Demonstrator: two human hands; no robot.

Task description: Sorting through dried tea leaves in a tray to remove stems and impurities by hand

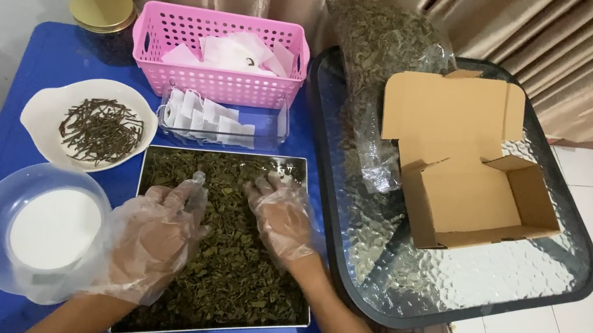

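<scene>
Both gloved hands — left hand [154, 235], right hand [280, 218] — flat, grip wide, on crinkly dried leaves [229, 272] in steel tray [233, 155].

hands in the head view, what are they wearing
Both the left hand and the right hand wear thin, clear disposable plastic gloves, loose and crinkled, baggy around the wrists. The forearms behind them are bare, with no sleeves showing. No watch or jewellery is visible.

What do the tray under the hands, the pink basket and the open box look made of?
Shallow rectangular tray: probably metal, its rim shiny and silvery. Pink perforated basket: moulded plastic, uniform colour, gridded holes. Open brown box: plain matte cardboard with folded flaps.
</scene>
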